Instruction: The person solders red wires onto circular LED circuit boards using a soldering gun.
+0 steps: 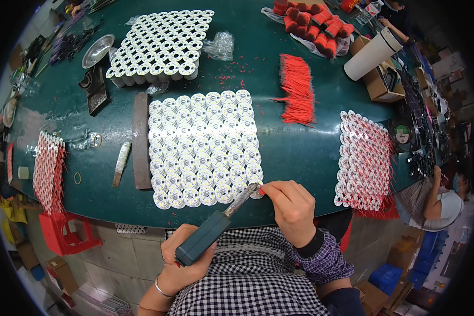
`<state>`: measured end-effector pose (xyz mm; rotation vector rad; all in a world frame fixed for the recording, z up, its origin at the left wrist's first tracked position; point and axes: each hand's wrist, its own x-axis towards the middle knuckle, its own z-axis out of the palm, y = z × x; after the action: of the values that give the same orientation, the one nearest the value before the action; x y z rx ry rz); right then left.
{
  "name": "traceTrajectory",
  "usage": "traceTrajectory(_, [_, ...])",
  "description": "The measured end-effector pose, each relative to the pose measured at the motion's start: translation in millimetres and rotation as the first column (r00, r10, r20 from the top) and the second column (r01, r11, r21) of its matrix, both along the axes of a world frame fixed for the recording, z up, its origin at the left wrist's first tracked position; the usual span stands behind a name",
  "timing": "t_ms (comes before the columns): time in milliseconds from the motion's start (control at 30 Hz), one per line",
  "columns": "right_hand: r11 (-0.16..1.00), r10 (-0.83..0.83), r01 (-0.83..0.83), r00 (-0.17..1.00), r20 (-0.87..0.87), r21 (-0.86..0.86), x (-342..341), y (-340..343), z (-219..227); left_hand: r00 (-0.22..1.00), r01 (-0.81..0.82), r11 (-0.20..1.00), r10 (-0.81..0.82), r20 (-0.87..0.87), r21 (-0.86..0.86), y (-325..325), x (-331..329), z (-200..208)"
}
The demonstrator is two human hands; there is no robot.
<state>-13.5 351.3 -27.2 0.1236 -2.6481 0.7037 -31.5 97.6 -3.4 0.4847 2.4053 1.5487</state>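
Dark green soldering iron sat clamped in the curled left hand, slanting rightward to the near right corner of the white disc array, where the right hand, fingers bent, pinched a red wire, green tabletop spreading between that edge and the red-wired discs

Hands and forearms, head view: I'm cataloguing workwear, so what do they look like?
The left hand is ungloved, a silver bangle at its wrist and no sleeve showing. The right hand, also ungloved, has a black cuff and purple checked sleeve.
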Motion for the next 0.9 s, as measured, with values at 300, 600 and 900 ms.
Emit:
traceTrajectory(300, [1.000,-0.012,0.012,1.000,-0.003,0.007,1,-2,1,0.997,-0.073,0.997,0.073,-0.010,0.033,-7,10,-4])
traceTrajectory(600, [0.999,-0.028,0.031,0.993,-0.114,0.029,2,-5,5,0.995,-0.089,0.996,0.090,0.049,-0.012,-11,11,4])
traceTrajectory(900, [1.000,0.002,-0.003,0.998,-0.057,-0.021,3,-11,-1,0.998,-0.039,0.999,0.039,-0.043,0.005,-10,6,6])
